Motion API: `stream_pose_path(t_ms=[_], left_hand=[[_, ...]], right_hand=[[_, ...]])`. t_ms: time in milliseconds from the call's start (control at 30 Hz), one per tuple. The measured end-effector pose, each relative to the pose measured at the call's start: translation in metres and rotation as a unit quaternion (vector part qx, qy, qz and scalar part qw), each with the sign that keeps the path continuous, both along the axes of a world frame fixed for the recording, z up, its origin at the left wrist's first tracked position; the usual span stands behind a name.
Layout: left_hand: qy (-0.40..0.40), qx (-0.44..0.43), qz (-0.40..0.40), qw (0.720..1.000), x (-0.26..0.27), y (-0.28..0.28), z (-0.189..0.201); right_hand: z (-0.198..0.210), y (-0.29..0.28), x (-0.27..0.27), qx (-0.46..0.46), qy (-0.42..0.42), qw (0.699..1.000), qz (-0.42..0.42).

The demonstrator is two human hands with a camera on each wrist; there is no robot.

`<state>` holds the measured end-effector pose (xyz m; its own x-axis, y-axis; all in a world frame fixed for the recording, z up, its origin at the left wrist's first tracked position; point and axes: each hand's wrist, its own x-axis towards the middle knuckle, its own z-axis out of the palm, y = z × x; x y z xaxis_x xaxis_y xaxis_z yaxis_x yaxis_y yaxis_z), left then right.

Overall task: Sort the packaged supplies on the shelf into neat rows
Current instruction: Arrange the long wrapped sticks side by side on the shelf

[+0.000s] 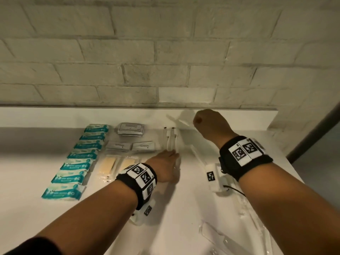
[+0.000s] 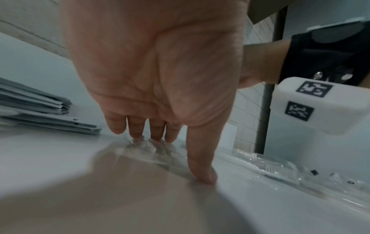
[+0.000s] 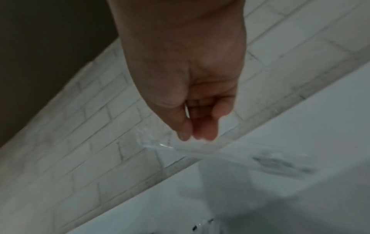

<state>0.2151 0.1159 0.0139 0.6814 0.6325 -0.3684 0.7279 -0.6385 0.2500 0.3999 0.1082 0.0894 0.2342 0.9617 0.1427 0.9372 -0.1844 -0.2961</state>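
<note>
On a white shelf (image 1: 36, 208), the left hand (image 1: 163, 165) presses flat, fingers straight, on clear-wrapped toothbrushes (image 1: 170, 139). The right hand (image 1: 209, 124) pinches another clear toothbrush packet (image 1: 177, 121), lifted near the wall. Teal wipe packs (image 1: 77, 163) lie in a row at left.

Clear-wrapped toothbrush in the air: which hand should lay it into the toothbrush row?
Right. The right hand already pinches the clear-wrapped toothbrush above the shelf, beside the toothbrush row. The left hand lies flat, fingers pressing that row's near end.
</note>
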Motion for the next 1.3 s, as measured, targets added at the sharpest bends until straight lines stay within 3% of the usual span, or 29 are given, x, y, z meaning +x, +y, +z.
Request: stream_pose_path(t_ms=[67,200,267,400,667,767,833,900,967,1033,1100,1200,1300], left_hand=[[0.004,-0.002,0.001,1.0,0.001,0.001,-0.001],[0.005,0.003,0.0,1.0,-0.001,0.001,-0.002],[0.003,0.003,0.002,1.0,-0.001,0.003,-0.004],[0.004,0.002,-0.003,1.0,-0.001,0.004,-0.006],[0.005,0.014,0.005,1.0,0.004,0.003,-0.007],[0.0,0.025,-0.003,1.0,0.001,0.004,-0.008],[0.003,0.038,-0.014,0.999,0.001,0.004,-0.007],[0.014,0.043,-0.032,0.998,0.003,0.004,-0.005],[0.037,0.043,-0.057,0.997,0.005,0.002,-0.006],[0.057,0.029,-0.07,0.996,0.007,0.003,-0.005],[0.065,0.017,-0.069,0.995,0.007,0.003,-0.003],[0.07,0.013,-0.067,0.995,0.007,0.004,-0.001],[0.079,0.013,-0.066,0.995,0.007,0.002,0.002]], right_hand=[[0.0,-0.006,-0.009,0.056,-0.012,0.997,0.06],[-0.046,-0.022,-0.009,-0.096,-0.042,0.987,0.123],[-0.067,-0.033,-0.004,-0.136,-0.019,0.984,0.116],[-0.078,-0.04,-0.008,-0.123,-0.009,0.989,0.08],[-0.081,-0.033,-0.035,-0.204,-0.109,0.968,0.092],[-0.079,-0.026,-0.033,-0.225,-0.092,0.966,0.092],[-0.071,-0.021,-0.021,-0.172,-0.071,0.981,0.048],[-0.063,-0.019,-0.006,-0.127,-0.019,0.99,-0.052],[-0.061,-0.022,0.0,-0.176,0.024,0.979,-0.102],[-0.066,-0.027,-0.001,-0.266,0.02,0.959,-0.097],[-0.071,-0.026,0.0,-0.293,0.015,0.952,-0.093],[-0.059,-0.017,0.006,-0.262,0.015,0.962,-0.076],[-0.035,-0.008,0.015,-0.155,0.02,0.986,-0.052]])
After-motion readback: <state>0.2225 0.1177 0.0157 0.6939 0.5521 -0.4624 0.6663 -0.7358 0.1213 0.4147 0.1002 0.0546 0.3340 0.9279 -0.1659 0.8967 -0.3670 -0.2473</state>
